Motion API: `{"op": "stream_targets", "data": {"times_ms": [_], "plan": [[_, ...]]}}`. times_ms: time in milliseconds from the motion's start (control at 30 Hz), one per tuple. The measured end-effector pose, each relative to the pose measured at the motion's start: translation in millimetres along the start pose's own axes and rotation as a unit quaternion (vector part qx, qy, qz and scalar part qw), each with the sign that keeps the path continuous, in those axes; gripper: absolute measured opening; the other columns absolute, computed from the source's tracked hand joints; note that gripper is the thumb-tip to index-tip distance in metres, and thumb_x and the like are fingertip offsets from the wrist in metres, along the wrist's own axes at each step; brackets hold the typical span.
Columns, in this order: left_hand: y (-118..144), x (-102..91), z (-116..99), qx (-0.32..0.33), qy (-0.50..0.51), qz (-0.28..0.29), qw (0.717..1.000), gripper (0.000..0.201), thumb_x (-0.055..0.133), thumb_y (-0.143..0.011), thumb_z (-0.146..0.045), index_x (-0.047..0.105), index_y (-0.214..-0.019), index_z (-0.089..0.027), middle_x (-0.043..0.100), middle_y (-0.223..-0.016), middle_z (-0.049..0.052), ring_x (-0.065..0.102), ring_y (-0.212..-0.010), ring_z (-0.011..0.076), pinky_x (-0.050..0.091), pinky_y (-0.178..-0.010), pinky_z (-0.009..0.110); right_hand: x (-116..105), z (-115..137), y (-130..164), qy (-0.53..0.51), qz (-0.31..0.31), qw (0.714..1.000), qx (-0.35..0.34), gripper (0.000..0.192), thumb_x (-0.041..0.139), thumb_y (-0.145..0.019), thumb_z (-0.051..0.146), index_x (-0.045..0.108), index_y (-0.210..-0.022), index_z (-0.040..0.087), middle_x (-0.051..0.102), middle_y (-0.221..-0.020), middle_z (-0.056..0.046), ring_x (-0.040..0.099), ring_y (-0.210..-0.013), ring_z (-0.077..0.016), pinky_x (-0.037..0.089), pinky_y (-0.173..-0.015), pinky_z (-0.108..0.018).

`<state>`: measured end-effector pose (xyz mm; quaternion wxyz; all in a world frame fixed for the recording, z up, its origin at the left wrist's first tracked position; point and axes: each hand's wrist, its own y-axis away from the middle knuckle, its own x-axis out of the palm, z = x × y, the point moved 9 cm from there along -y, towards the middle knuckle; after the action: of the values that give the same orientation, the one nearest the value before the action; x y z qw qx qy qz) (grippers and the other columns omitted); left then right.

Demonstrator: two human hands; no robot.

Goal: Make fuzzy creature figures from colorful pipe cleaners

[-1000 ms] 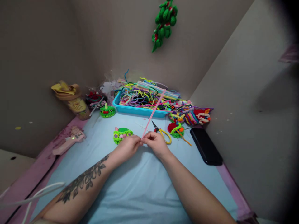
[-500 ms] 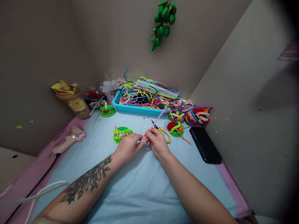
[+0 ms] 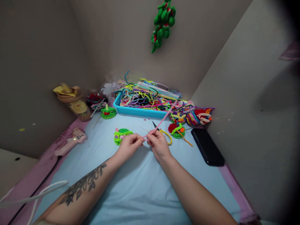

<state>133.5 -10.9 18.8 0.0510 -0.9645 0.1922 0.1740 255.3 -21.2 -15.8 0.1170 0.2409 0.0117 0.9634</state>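
A long pink pipe cleaner [image 3: 164, 119] is pinched at its near end by both hands over the light blue table cover [image 3: 131, 190]. My left hand [image 3: 128, 145] grips the tip from the left. My right hand [image 3: 158, 144] grips it from the right, and the free length slants up and right toward the blue tray [image 3: 138, 111]. A green round pipe-cleaner craft [image 3: 121, 135] lies just left of my left hand. Yellow-handled scissors [image 3: 163, 132] lie just beyond my right hand.
The blue tray holds several coloured pipe cleaners. Finished colourful crafts [image 3: 191, 117] sit to its right, a green frog-like craft [image 3: 107, 112] to its left. A black phone [image 3: 207, 147] lies at right, a pink glue gun [image 3: 70, 140] at left, a cup [image 3: 73, 103] behind. A green ornament [image 3: 162, 23] hangs on the wall.
The pink pipe cleaner's free end has swung down and to the right, from steeply upright to a lower slant. Both hands stayed pinched on its near end, shifting slightly.
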Motion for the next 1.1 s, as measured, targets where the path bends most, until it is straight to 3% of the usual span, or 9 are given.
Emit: {"op": "stream_targets", "data": {"times_ms": [267, 500, 667, 833, 967, 1100], "plan": [[-1, -6.4, 14, -0.033, 0.113, -0.037, 0.992, 0.030, 0.058, -0.078, -0.043, 0.059, -0.068, -0.014, 0.044, -0.050, -0.005, 0.035, -0.045, 0.0068, 0.025, -0.044, 0.019, 3, 4, 3, -0.063, 0.005, 0.998, -0.023, 0.019, 0.071, -0.059, 0.023, 0.054, -0.065, 0.019, 0.049, -0.055, 0.006, 0.040, -0.049, -0.0071, 0.031, -0.049, -0.022], [0, -4.7, 19, -0.056, 0.200, -0.081, 0.975, 0.029, 0.061, -0.076, -0.043, 0.058, -0.068, -0.015, 0.040, -0.046, -0.007, 0.031, -0.040, 0.0055, 0.022, -0.041, 0.019, 7, 10, 6, -0.039, 0.008, 0.998, -0.046, 0.019, 0.071, -0.060, 0.026, 0.053, -0.062, 0.019, 0.048, -0.056, 0.005, 0.039, -0.049, -0.0076, 0.030, -0.049, -0.024], [1, 7.5, 18, -0.104, 0.278, -0.031, 0.954, 0.030, 0.064, -0.072, -0.043, 0.055, -0.069, -0.014, 0.046, -0.051, -0.005, 0.031, -0.040, 0.0039, 0.021, -0.038, 0.018, 3, 10, 4, -0.022, -0.002, 0.999, -0.048, 0.022, 0.072, -0.061, 0.031, 0.054, -0.066, 0.019, 0.048, -0.054, 0.005, 0.040, -0.049, -0.0081, 0.031, -0.050, -0.024], [0, 7.7, 12, -0.077, 0.255, -0.013, 0.964, 0.032, 0.063, -0.074, -0.045, 0.059, -0.079, -0.013, 0.055, -0.062, -0.001, 0.045, -0.048, 0.0060, 0.032, -0.041, 0.017, -1, 9, 2, -0.005, -0.006, 0.999, -0.046, 0.024, 0.072, -0.062, 0.035, 0.054, -0.069, 0.020, 0.048, -0.055, 0.005, 0.041, -0.049, -0.0083, 0.032, -0.049, -0.024], [-1, 2.6, 13, -0.052, 0.251, -0.045, 0.966, 0.040, 0.070, -0.068, -0.039, 0.057, -0.097, -0.014, 0.063, -0.081, 0.004, 0.059, -0.066, 0.0124, 0.044, -0.051, 0.020, 0, 6, 3, -0.001, -0.009, 0.999, -0.043, 0.025, 0.072, -0.063, 0.035, 0.054, -0.069, 0.019, 0.048, -0.056, 0.006, 0.041, -0.049, -0.0079, 0.032, -0.050, -0.023], [0, -5.1, 9, -0.009, 0.191, -0.088, 0.978, 0.040, 0.071, -0.068, -0.032, 0.055, -0.101, -0.016, 0.064, -0.080, 0.003, 0.061, -0.071, 0.0135, 0.047, -0.061, 0.023, 2, 3, 5, 0.007, -0.003, 0.999, -0.041, 0.024, 0.072, -0.063, 0.033, 0.055, -0.069, 0.019, 0.049, -0.054, 0.006, 0.041, -0.049, -0.0080, 0.032, -0.050, -0.023]]}}
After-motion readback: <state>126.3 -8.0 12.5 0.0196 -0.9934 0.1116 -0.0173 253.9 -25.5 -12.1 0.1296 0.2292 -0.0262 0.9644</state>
